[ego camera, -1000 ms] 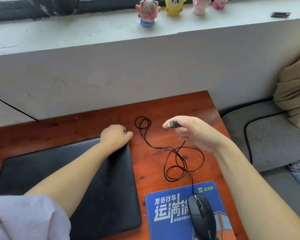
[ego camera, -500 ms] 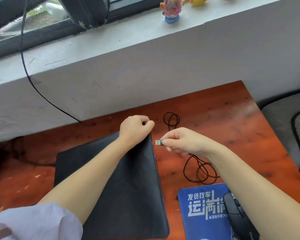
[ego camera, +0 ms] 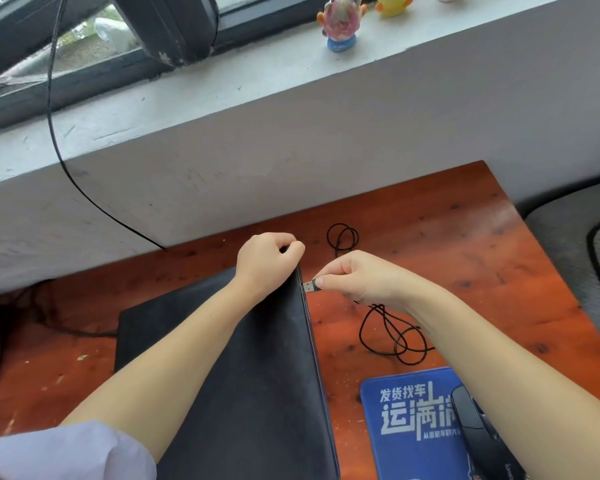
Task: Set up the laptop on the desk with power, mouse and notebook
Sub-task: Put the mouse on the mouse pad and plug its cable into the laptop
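Observation:
A closed black laptop [ego camera: 257,375] lies flat on the red-brown wooden desk [ego camera: 447,244]. My left hand [ego camera: 265,263] grips the laptop's far right corner. My right hand [ego camera: 361,278] pinches the mouse's USB plug [ego camera: 310,286], whose metal tip is right at the laptop's right edge. The black mouse cable [ego camera: 395,334] loops loosely on the desk behind my right hand and runs to the black mouse [ego camera: 478,431], which sits on a blue mouse pad [ego camera: 406,420] at the lower right. No notebook is visible.
A grey window ledge [ego camera: 291,77] with small toy figures [ego camera: 340,22] runs behind the desk. A black power cord [ego camera: 59,150] hangs from the window down to the desk's back edge. A grey cushioned seat [ego camera: 589,244] is to the right.
My right hand carried the USB plug leftward from above the cable loops to the laptop's right edge. My left hand stayed on the laptop's corner. The view swung to the left.

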